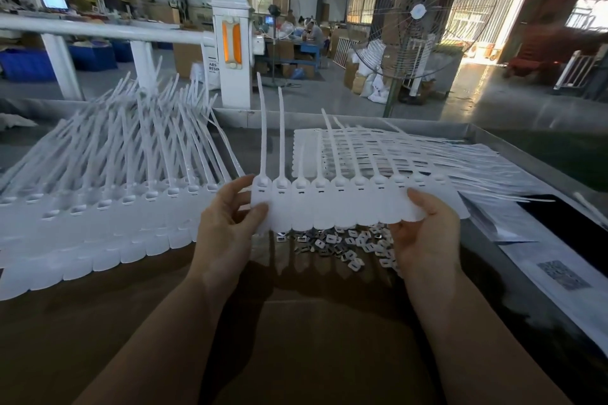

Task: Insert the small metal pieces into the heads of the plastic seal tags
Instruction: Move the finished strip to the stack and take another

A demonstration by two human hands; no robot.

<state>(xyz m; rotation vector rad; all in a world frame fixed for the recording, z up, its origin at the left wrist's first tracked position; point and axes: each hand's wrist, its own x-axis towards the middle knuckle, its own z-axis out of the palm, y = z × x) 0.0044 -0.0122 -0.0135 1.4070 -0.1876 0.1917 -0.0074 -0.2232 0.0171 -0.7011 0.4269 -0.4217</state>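
A joined strip of white seal tags [345, 207] is hanging in the air above the table [329, 339], tails pointing away. The left hand [227, 223] is pinching its left end and the right hand [424, 230] is gripping its right end. Small metal pieces [342, 243] are lying heaped just below the strip, with more tag strips [98, 223] fanning out at left.

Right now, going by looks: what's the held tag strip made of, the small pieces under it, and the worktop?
Tag strip: matte white, slightly translucent, tails bending; looks like moulded plastic. Both hands hold it, left hand, right hand.
Pieces: shiny grey, glinting edges; probably stamped metal.
Worktop: flat dull brown with a fold seam; looks like cardboard, not certain.
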